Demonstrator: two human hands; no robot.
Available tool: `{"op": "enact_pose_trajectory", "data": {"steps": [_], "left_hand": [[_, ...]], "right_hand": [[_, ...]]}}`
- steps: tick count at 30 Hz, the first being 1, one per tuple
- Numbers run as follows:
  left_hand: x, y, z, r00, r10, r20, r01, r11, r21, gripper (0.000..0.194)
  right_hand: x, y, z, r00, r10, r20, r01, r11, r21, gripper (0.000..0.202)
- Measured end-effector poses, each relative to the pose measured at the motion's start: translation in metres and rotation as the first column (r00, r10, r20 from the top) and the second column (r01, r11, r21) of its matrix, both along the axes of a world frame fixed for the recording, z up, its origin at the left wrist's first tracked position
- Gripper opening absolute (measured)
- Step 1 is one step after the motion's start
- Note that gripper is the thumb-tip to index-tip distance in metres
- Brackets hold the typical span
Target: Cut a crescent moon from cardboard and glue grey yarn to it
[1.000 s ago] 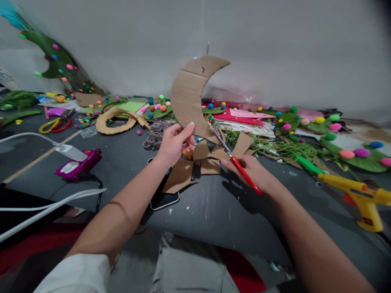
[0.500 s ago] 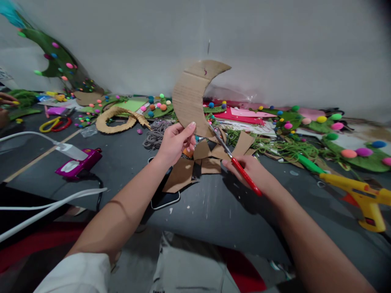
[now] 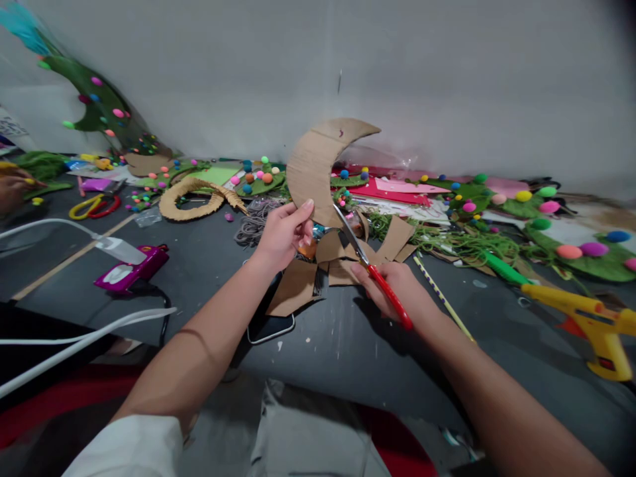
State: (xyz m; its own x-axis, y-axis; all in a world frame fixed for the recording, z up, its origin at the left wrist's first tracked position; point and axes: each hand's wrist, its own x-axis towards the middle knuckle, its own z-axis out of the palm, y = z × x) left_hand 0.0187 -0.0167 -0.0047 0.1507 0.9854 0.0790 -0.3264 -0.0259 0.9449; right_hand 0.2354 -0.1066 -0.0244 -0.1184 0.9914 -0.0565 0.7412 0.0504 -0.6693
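Fingers (image 3: 304, 212) of my left hand (image 3: 279, 237): pinched on cardboard crescent (image 3: 312, 165), upper centre; my right hand (image 3: 403, 283): curled around red scissors (image 3: 386, 291).

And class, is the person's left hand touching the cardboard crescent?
Touching. The head view shows the left hand pinching the cardboard crescent at its lower left edge, overlapping its near face with no gap.

Plain grey wall (image 3: 223, 73) stands behind the tabletop (image 3: 318, 361), whose surface is dark grey with scattered pale flecks. A narrow light strip (image 3: 64, 263) crosses its left part. Grey floor (image 3: 223, 414) visible below near edge. Lighting subdued; upper right corner dark.
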Motion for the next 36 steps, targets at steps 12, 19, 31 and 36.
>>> {"op": "enact_pose_trajectory", "data": {"steps": [12,19,31,36], "left_hand": [[0.0,0.0,0.001,0.999,0.015,0.032,-0.015,1.0,0.005,0.034],[0.003,-0.007,0.0,0.998,-0.046,-0.042,0.048,0.998,0.043,0.039],[-0.002,-0.004,0.001,0.999,-0.035,-0.032,0.037,0.997,0.066,0.034],[0.002,-0.007,-0.001,0.997,-0.058,-0.059,0.06,0.997,0.045,0.037]], "right_hand": [[-0.002,0.002,-0.009,0.985,-0.011,-0.174,0.004,0.999,-0.043,0.066],[0.006,0.005,-0.01,0.988,-0.02,-0.155,0.011,0.998,-0.062,0.066],[0.009,0.002,-0.001,0.992,0.051,-0.116,-0.061,0.994,-0.089,0.059],[0.008,0.003,-0.007,0.997,0.027,-0.074,-0.032,0.998,-0.059,0.061]]}}
